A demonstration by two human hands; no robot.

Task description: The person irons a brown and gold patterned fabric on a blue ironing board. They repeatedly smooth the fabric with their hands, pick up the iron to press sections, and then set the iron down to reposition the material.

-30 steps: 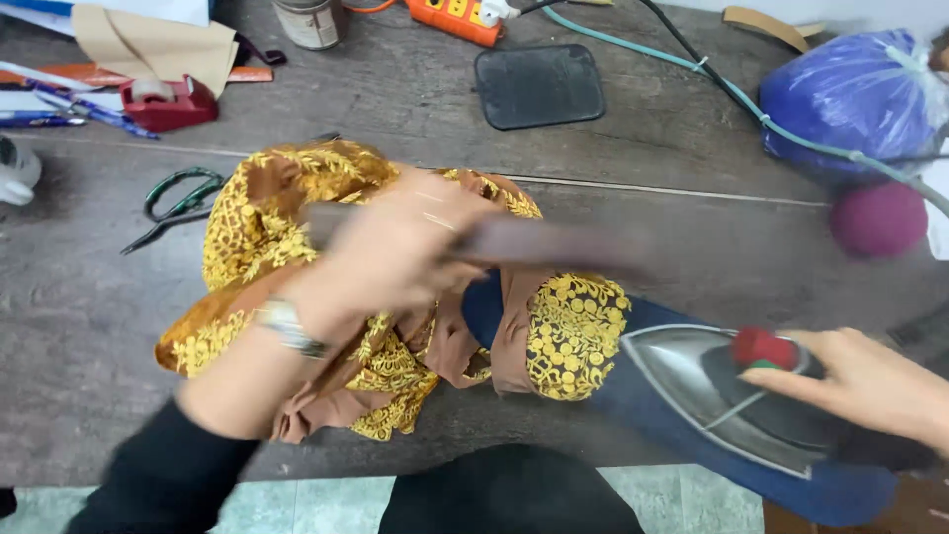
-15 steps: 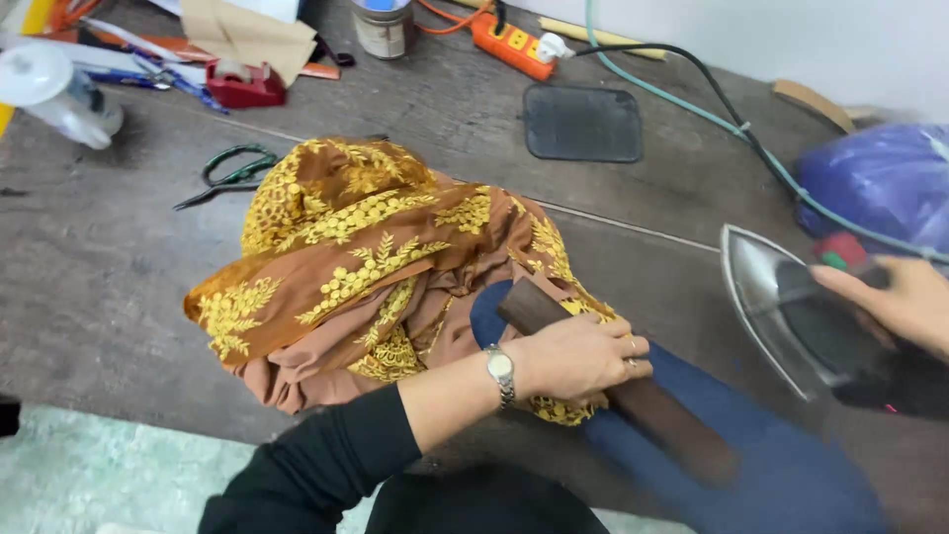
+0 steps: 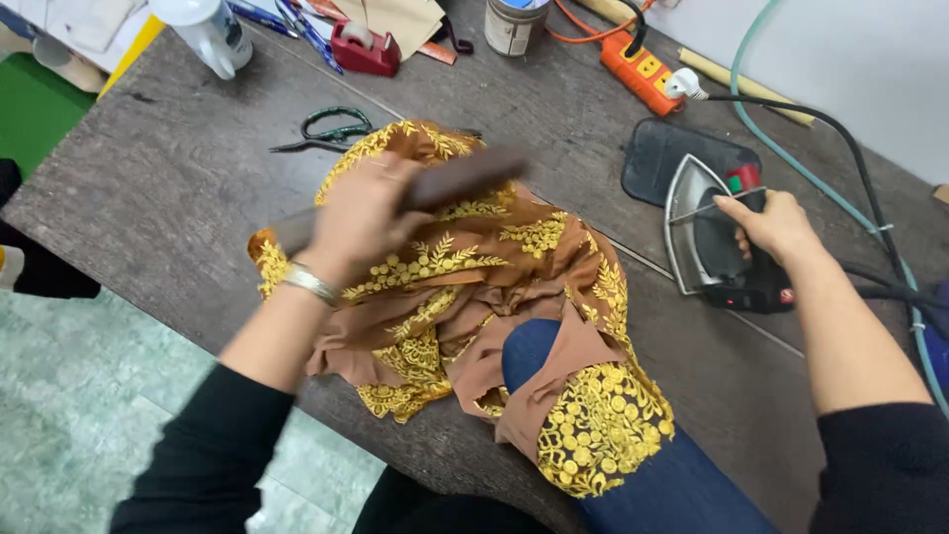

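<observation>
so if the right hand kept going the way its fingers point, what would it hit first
The right hand grips the iron, fingers pointing left. Past the iron there is a strip of bare table, then the brown and gold cloth looks first in line, though depth is unclear.

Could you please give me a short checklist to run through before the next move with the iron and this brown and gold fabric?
1. Right hand grips the iron by its handle: ok.
2. Iron stands upright, partly on the dark mat, soleplate off the brown and gold fabric: ok.
3. Iron's cord runs to the orange power strip and is plugged in: ok. Whether the iron is hot: cannot tell.
4. Left hand holds a dark flat bar above the fabric; it is blurred, so the firmness of the grip: cannot tell.
5. Fabric lies smooth over the blue padded board: not ok, it is bunched.
6. Scissors lie apart from the fabric: ok.
</observation>
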